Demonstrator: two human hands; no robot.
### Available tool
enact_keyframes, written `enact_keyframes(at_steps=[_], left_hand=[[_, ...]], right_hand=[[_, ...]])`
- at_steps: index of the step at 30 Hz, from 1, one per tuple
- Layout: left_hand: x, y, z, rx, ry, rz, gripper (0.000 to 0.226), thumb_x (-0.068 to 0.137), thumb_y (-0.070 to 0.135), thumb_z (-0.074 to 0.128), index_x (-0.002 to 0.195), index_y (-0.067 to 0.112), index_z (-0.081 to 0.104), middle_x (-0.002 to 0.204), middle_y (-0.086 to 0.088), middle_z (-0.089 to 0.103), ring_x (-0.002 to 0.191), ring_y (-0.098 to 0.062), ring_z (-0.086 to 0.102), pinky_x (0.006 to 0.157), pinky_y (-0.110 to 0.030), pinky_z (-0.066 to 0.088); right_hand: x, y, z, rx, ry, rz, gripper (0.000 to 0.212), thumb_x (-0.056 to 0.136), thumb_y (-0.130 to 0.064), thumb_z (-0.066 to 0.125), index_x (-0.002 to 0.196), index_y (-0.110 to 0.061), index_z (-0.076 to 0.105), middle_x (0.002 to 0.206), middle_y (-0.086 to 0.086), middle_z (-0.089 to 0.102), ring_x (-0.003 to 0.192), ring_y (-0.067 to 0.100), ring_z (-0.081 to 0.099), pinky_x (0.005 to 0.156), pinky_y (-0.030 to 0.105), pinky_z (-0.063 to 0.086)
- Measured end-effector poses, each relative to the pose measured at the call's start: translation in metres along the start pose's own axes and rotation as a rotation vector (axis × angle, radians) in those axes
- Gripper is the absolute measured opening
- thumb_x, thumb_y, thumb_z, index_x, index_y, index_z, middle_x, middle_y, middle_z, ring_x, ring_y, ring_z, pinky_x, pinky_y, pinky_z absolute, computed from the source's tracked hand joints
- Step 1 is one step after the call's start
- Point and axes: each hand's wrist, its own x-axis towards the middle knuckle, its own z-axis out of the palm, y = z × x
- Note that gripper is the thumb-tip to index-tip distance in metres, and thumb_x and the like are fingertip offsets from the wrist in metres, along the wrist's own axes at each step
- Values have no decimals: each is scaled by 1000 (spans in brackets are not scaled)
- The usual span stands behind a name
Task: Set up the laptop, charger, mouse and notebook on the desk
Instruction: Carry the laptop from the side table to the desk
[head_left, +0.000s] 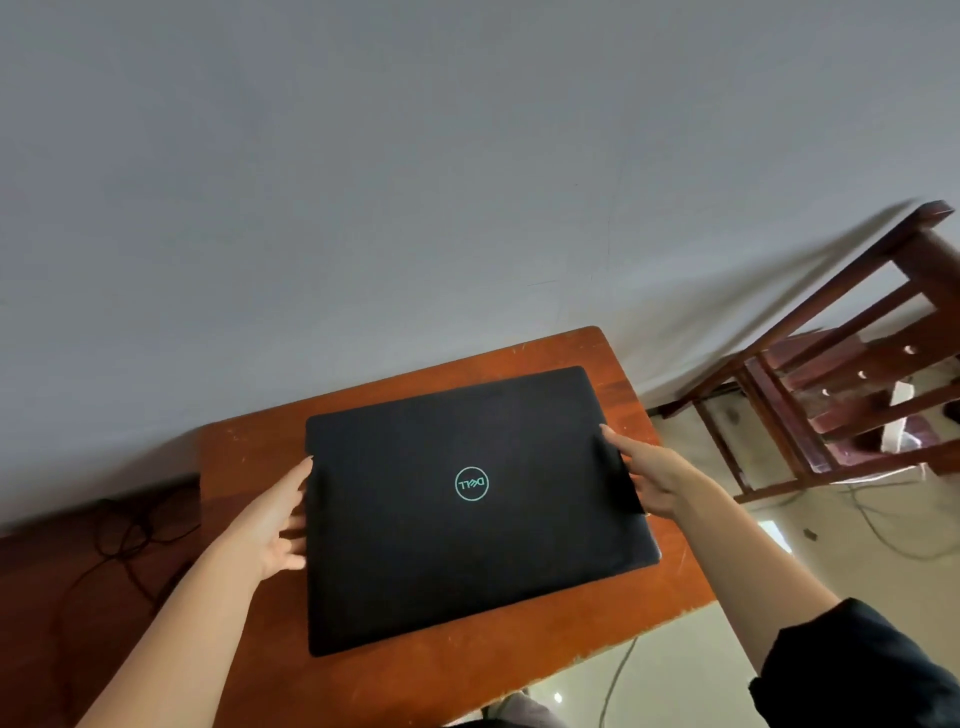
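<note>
A closed black laptop (467, 519) with a teal round logo on its lid lies flat over the small orange-brown wooden desk (249, 447). I cannot tell whether it rests on the desk or hovers just above it. My left hand (270, 525) grips its left edge, thumb on the lid side and fingers curled at the rim. My right hand (654, 478) grips the right edge, thumb on top and fingers below. No mouse or notebook is in view.
A grey wall stands right behind the desk. A dark wooden chair (831, 374) stands to the right on the pale tiled floor. Black cables (119, 530) lie tangled on a dark surface to the left. A light cable (883, 535) trails on the floor.
</note>
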Motion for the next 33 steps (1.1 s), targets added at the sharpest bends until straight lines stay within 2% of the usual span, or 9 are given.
enact_keyframes(at_steps=[2,5,8,13,16,22,27,29,33], left_hand=[[-1,2,10,43,25,32,83,82,56,61,147,15,30,151,-17,34,135,-41,36,108,-61,31],[-4,8,31,154,78,102,83,80,57,63,143,11,37,149,-15,40,131,-39,43,104,-58,38],[-11,13,56,240,94,201,77,77,55,68,136,10,47,143,-13,48,125,-36,49,100,-54,43],[-32,21,113,317,34,342,68,72,47,77,124,8,60,135,-10,56,120,-33,54,94,-48,48],[-49,23,158,367,-16,405,67,70,47,78,123,8,61,135,-10,56,123,-33,52,95,-48,47],[-89,3,291,515,-181,523,61,72,45,78,118,7,63,134,-10,57,126,-32,50,97,-50,45],[-130,-46,418,638,-322,522,58,68,45,81,110,7,67,116,-3,65,109,-30,61,88,-45,52],[-146,-68,466,682,-364,518,56,68,45,81,105,5,69,110,-10,69,98,-32,66,83,-44,55],[-181,-112,568,769,-476,487,58,69,43,81,111,4,67,110,-15,68,100,-33,65,87,-46,55]], right_hand=[[-6,7,-11,-3,53,-22,41,79,-46,71,100,-13,60,113,-1,52,108,22,46,95,43,38],[-17,20,-31,30,170,-70,41,77,-41,75,104,-11,66,117,1,59,113,25,51,98,48,43],[-32,33,-57,100,262,-110,37,73,-37,79,96,-9,70,106,0,64,101,23,55,84,42,44],[-66,63,-124,180,234,-94,45,64,-38,83,96,-9,68,102,4,70,92,20,64,66,35,49],[-82,87,-168,235,243,-89,56,63,-38,84,106,-6,66,107,9,71,99,26,66,75,39,53],[-120,154,-281,403,342,-166,51,65,-36,84,104,-6,71,98,10,75,93,26,71,74,38,55],[-153,221,-397,524,436,-205,42,68,-32,83,99,-6,72,92,8,76,80,21,73,64,32,55],[-166,246,-441,560,480,-209,41,67,-32,84,97,-6,73,88,7,77,75,20,73,63,31,55],[-191,298,-525,644,601,-225,39,65,-32,86,94,-8,74,90,7,76,73,20,72,61,28,54]])
